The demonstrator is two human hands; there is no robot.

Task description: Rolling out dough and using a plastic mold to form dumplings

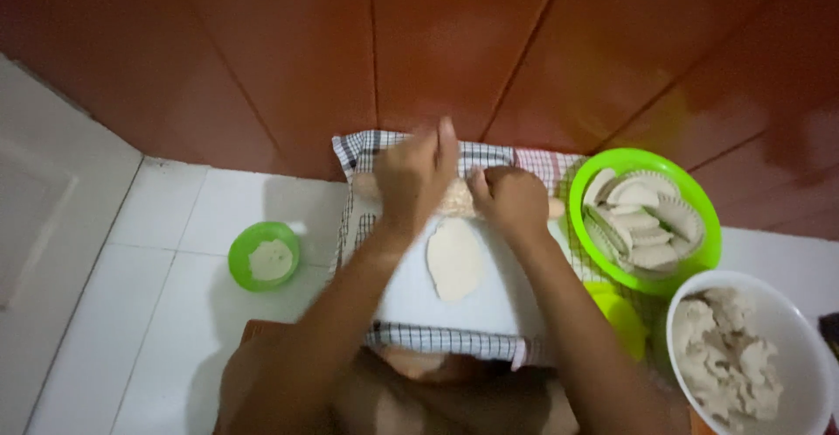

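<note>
Pressing down, the left hand point(412, 177) lies flat-fingered and the right hand point(509, 199) clenched on a rolling pin point(456, 197) at the far end of the oval dough point(454, 258) on the white board point(489, 299).

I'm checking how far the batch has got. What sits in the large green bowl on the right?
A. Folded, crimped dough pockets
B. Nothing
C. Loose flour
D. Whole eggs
A: the large green bowl holds several pale half-moon pockets with crimped edges, stacked together.

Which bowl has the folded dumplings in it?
The big green bowl on the right, beside the right hand. The small green bowl holds only flour-like powder, and the white bowl holds lumpy filling.
</note>
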